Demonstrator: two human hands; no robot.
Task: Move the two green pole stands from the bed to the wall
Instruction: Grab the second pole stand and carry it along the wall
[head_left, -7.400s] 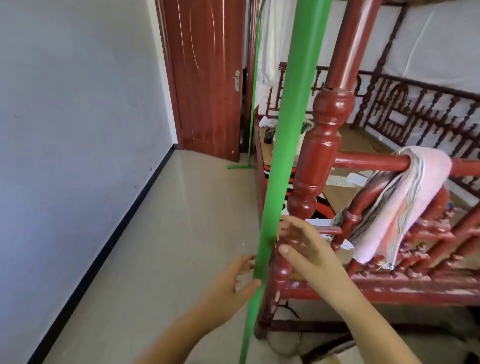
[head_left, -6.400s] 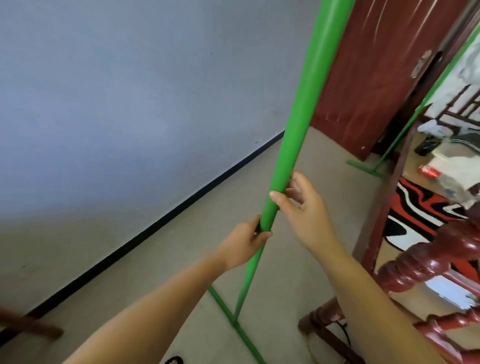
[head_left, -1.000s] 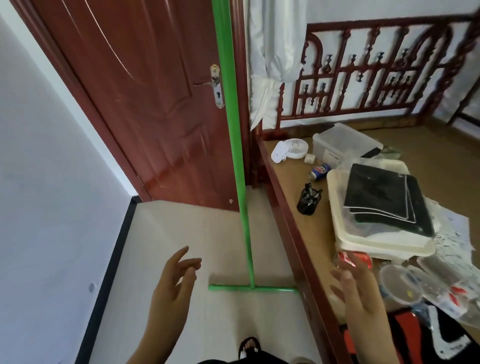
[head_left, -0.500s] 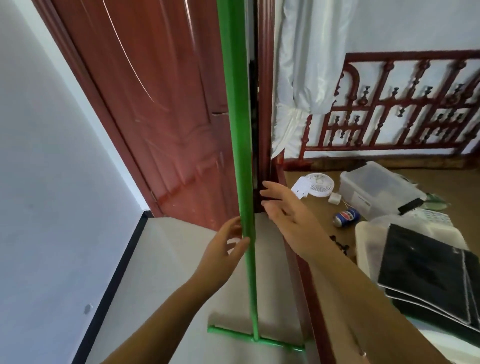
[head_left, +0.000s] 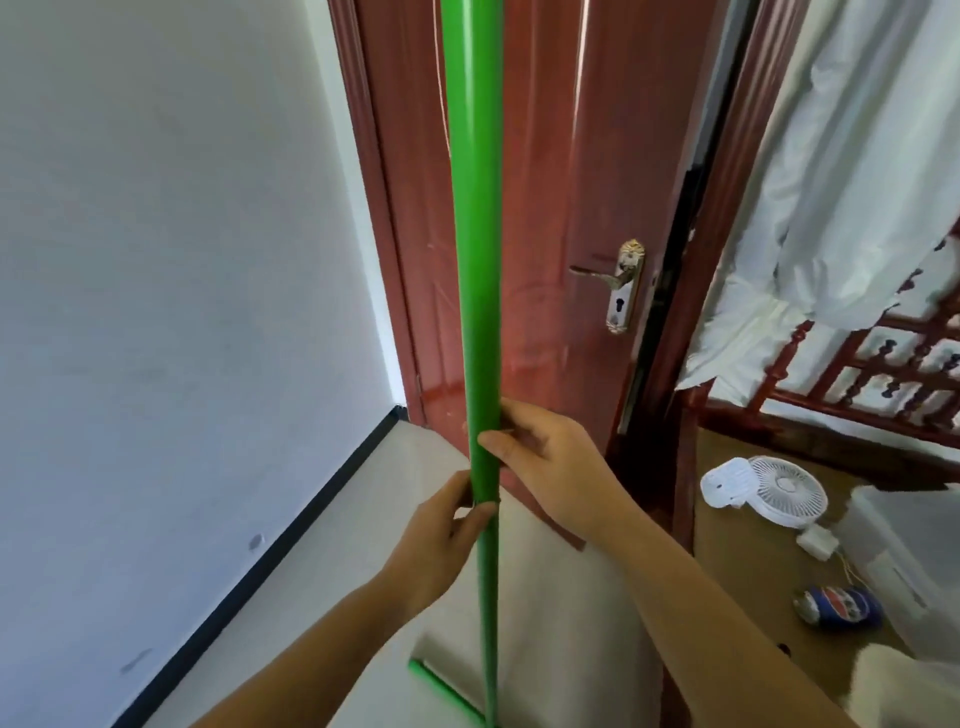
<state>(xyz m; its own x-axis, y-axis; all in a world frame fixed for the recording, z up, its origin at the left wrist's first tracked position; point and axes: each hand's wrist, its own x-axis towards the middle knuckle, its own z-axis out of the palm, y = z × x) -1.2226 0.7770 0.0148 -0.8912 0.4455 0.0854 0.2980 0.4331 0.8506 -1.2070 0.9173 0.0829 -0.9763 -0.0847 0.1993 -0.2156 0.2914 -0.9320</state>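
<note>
A green pole stand (head_left: 475, 270) stands upright in the middle of the view, in front of the red door. Its thick upper tube narrows to a thinner lower tube that meets a green foot bar (head_left: 447, 693) on the floor. My right hand (head_left: 545, 465) grips the thick tube near its lower end. My left hand (head_left: 441, 540) holds the pole just below, at the joint between the two tubes. Only this one stand is in view.
The pale wall (head_left: 171, 312) with a black skirting runs along the left. The red door (head_left: 561, 208) with a brass handle is behind the pole. On the right, the bed platform (head_left: 753, 582) holds a small white fan (head_left: 779, 491), a can (head_left: 836, 608) and a plastic box.
Half a second ago my hands were just reaching the pole beside the bed frame. Now both are closed on it, and the pole stands further left, in front of the door.
</note>
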